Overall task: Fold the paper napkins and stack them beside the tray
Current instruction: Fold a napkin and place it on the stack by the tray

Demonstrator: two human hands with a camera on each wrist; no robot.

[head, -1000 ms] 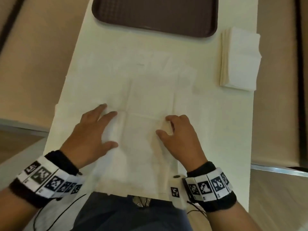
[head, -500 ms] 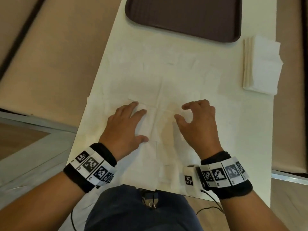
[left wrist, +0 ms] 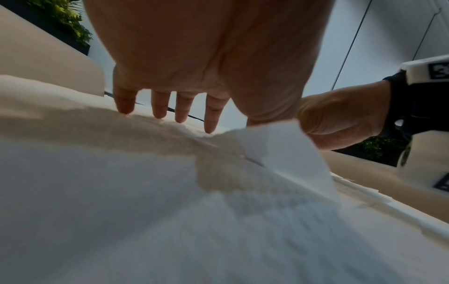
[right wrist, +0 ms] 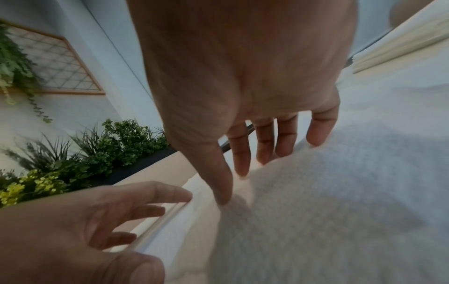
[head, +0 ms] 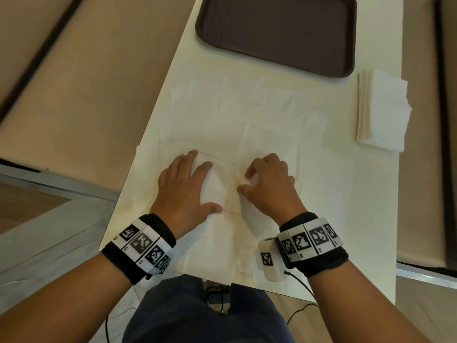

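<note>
Several folded napkins (head: 382, 112) are already stacked just right of the tray (head: 277, 33) in the head view, while plenty of unfolded napkins (head: 235, 125) are still spread on the table (head: 351, 219) on the near side of the tray, so maybe halfway done. From the left wrist, the left hand (left wrist: 170, 80) is seen pressed flat with straight fingers on a sheet. From the right wrist, the right hand (right wrist: 243, 105) looks curled, apparently pinching a raised napkin flap (left wrist: 284, 146).
</note>
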